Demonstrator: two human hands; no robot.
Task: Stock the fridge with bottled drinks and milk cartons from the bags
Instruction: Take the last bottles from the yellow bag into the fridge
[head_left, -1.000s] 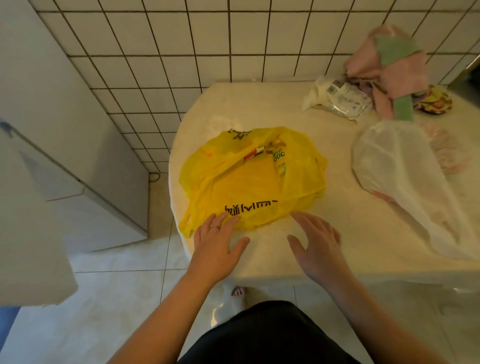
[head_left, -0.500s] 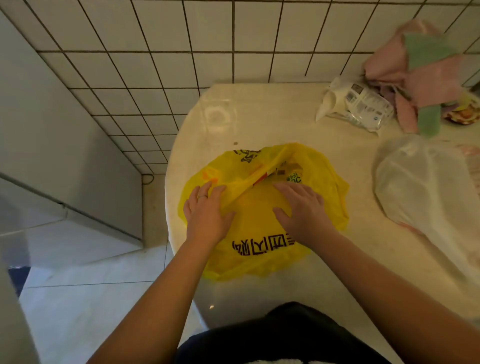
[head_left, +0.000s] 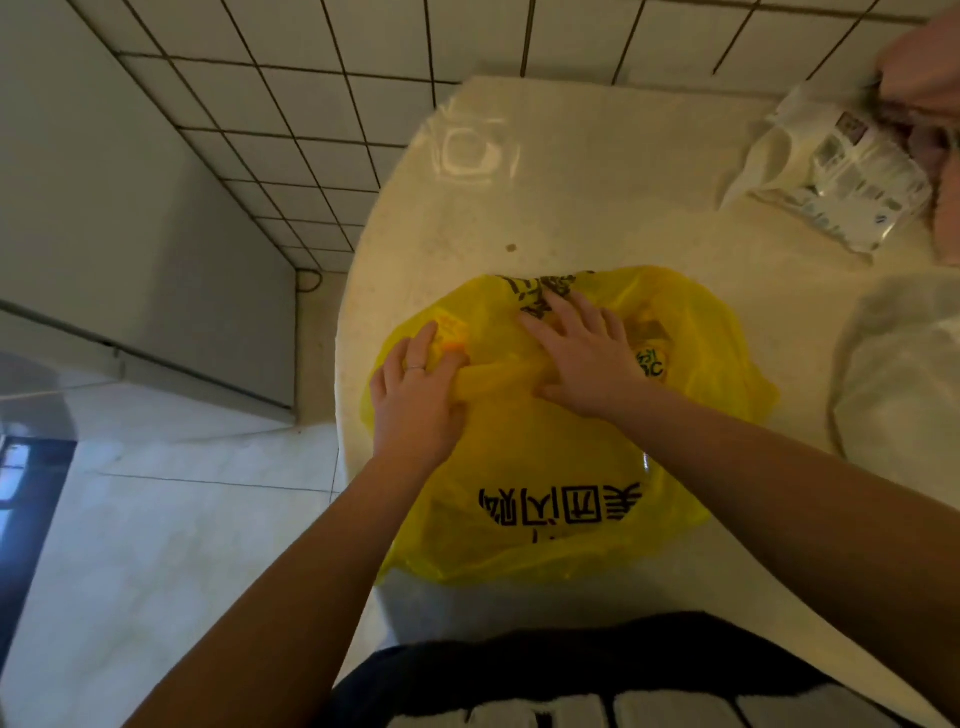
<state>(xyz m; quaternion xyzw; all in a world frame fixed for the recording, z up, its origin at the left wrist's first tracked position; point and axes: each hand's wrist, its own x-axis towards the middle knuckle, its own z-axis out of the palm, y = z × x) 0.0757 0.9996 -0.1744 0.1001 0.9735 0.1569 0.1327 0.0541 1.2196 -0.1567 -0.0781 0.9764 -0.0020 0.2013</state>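
Observation:
A yellow plastic bag (head_left: 561, 467) with black printed characters lies on the cream table (head_left: 597, 208) right in front of me. My left hand (head_left: 415, 400) grips a twisted fold of the bag at its left side, fingers curled over the plastic. My right hand (head_left: 582, 353) lies on the bag's upper middle with fingers spread and fairly straight, thumb against the same fold. A bottle label with green print (head_left: 649, 361) shows through the plastic just right of my right hand. The rest of the bag's contents are hidden.
A white plastic bag (head_left: 898, 374) lies at the table's right edge of view. A clear packet with printed labels (head_left: 841, 176) sits at the back right beside pink cloth (head_left: 924, 62). A grey appliance (head_left: 130, 208) stands left against the tiled wall.
Both hands went from hovering at the bag's near edge onto the bag, then further up toward its opening. My head has come closer over the table.

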